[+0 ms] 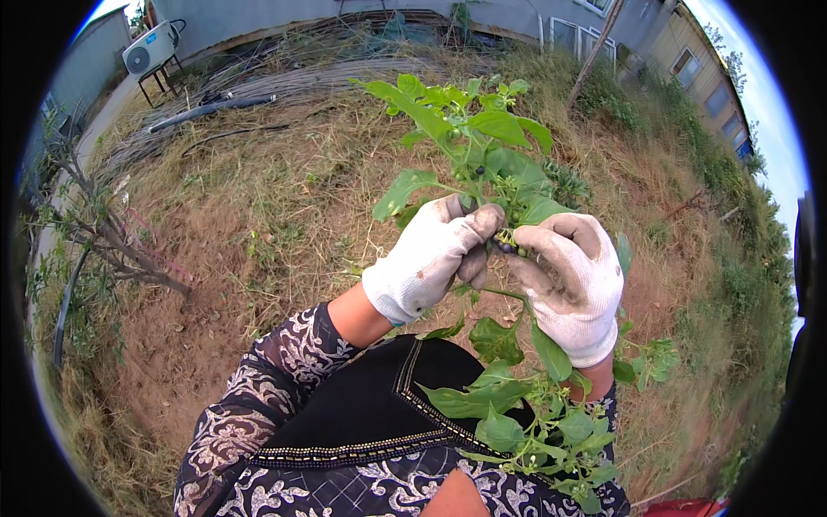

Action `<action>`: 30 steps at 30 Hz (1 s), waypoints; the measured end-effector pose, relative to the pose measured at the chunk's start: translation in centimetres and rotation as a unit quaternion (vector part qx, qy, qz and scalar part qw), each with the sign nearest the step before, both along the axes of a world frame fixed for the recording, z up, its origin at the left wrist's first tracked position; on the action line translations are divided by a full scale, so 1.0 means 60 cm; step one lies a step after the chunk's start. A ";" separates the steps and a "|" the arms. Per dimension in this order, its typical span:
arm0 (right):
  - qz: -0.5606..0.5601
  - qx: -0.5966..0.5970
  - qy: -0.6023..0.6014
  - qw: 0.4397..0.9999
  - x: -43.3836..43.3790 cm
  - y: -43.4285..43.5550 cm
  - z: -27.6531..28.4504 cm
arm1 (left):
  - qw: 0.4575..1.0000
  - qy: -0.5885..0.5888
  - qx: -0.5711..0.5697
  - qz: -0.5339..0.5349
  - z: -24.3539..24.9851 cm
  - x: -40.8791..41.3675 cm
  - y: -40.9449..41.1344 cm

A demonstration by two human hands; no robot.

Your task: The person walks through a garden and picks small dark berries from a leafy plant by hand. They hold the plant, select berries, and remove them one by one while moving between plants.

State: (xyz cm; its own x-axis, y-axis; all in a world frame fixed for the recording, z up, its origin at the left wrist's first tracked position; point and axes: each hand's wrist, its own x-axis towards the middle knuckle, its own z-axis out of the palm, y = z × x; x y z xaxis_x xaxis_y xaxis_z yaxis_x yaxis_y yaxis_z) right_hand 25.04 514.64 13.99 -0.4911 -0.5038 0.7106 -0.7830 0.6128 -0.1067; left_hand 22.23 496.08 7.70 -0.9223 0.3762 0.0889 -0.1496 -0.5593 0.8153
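Observation:
A leafy nightshade plant with green and dark berries is held up in front of my chest. My left hand, in a white knit glove with soiled fingertips, grips its stem. A small cluster of dark and green berries hangs just beside the left fingertips. My right hand, gloved the same way, has thumb and forefinger around that cluster from the right. Lower leafy branches of the plant pass under the right wrist and lie against my patterned top.
Dry grass and bare soil cover the ground. A small shrub stands at left. Behind are a dark pipe, a pile of thin poles and an air-conditioner unit on a stand. A red object shows at bottom right.

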 end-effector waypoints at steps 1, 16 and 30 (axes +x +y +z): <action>-0.002 0.002 0.000 1.000 0.000 0.001 -0.001 | 1.000 -0.003 0.000 -0.004 0.003 0.003 0.001; 0.038 -0.346 -0.363 0.864 0.027 0.009 -0.014 | 0.992 -0.001 -0.022 -0.123 0.010 0.020 0.003; 0.035 -0.296 -0.185 0.937 0.040 0.012 -0.050 | 0.925 -0.064 0.314 -0.205 -0.015 0.028 -0.009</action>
State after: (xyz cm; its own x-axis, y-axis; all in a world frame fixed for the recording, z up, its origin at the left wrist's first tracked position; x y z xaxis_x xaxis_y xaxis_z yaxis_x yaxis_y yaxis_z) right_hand 27.44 515.35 10.96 -0.7389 -0.1165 0.6636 -0.6619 0.3093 -0.6828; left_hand 23.93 495.52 6.81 -0.7309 0.6085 0.3092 -0.5270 -0.7910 0.3110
